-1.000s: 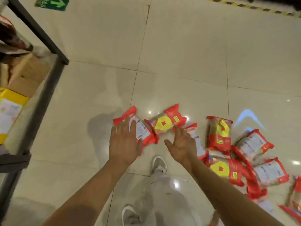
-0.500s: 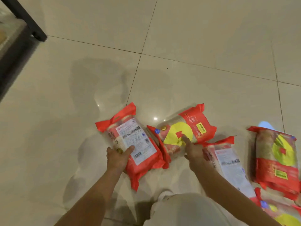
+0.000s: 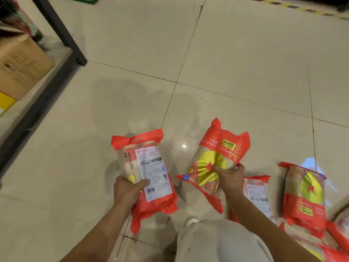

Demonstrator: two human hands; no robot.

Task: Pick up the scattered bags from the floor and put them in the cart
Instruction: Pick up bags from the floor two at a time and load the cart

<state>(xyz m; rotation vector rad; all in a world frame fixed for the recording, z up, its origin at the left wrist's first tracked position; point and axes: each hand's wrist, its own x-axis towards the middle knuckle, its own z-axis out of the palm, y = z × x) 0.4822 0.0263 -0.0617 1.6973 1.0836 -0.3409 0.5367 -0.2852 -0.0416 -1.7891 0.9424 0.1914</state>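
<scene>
My left hand grips a red-and-clear bag with its white label side up, lifted off the floor. My right hand grips a second bag showing a yellow circle, also raised and tilted. Another label-up bag lies on the tiles partly under my right forearm. A yellow-circle bag lies to its right, with more bags piled at the lower right corner. The cart with its black frame stands at the upper left.
A cardboard box and a yellow package sit on the cart's lower shelf. My knee in pale trousers and a shoe are below the bags. Beige floor tiles stretch ahead; striped tape runs along the top right.
Both hands have closed round their bags and lifted them off the floor. The view has risen, bringing the cart back in at the left.
</scene>
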